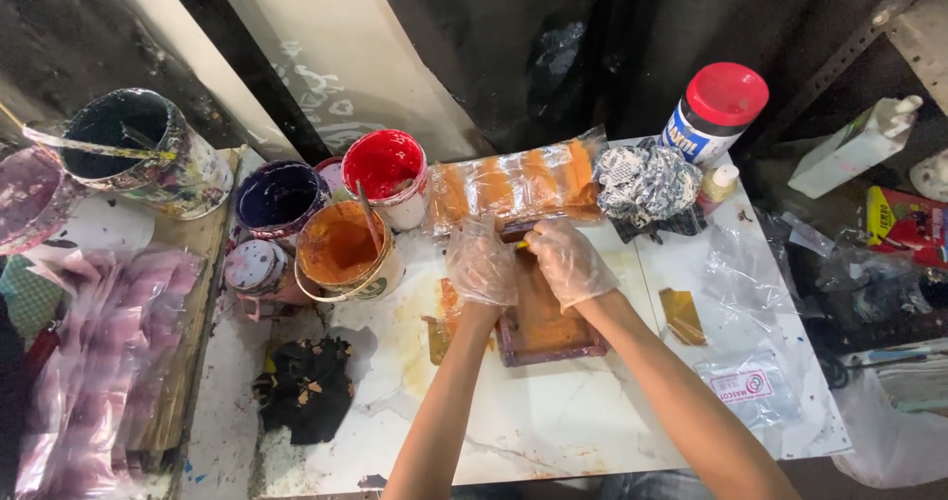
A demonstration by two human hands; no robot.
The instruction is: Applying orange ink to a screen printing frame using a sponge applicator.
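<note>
At the left edge of the worktop I see crumpled pink plastic bags and, behind them, a paint-spattered can of dark paint. Further right along the back stand a tub of dark blue paint, a red paint tub and, in front of them, an orange paint bucket with a stick standing in it; a black stained rag lies nearer the front edge. Near the middle of the worktop lies a small wooden-framed screen, smeared orange inside. My left hand, in a clear glove, presses down on the frame's left side, fingers curled over it. My right hand, gloved too, is clenched around a dark squeegee handle at the frame's far end. Just behind lies an orange-stained plastic sheet, then a patterned cloth and a red-lidded jar towards the back right corner.
</note>
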